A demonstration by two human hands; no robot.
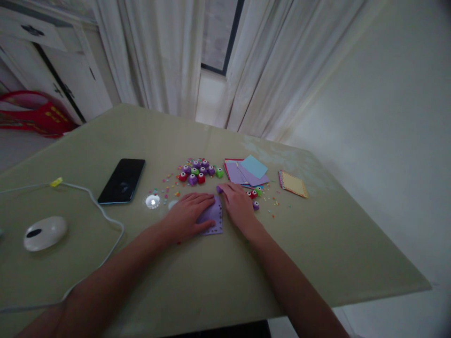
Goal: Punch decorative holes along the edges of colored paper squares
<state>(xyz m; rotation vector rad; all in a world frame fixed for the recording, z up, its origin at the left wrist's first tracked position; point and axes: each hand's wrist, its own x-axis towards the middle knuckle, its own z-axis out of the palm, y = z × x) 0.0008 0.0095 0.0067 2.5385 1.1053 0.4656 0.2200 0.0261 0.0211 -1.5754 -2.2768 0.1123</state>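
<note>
A purple paper sheet [213, 217] with punched holes along its edge lies on the olive table [218, 277]. My left hand [188, 212] rests flat on its left part, fingers stretched out. My right hand [238, 204] presses down on a purple craft punch [220, 189] at the sheet's top right corner. A cluster of several small punches [199, 171], purple, red and green, sits just beyond my hands. Three more small punches [254, 195] lie right of my right hand.
A stack of coloured papers [246, 172] and a yellow punched sheet [293, 184] lie to the right. A black phone [122, 180], a white mouse [45, 233] with its cable [105, 220], and paper confetti [169, 185] lie left. Curtains [165, 51] hang behind.
</note>
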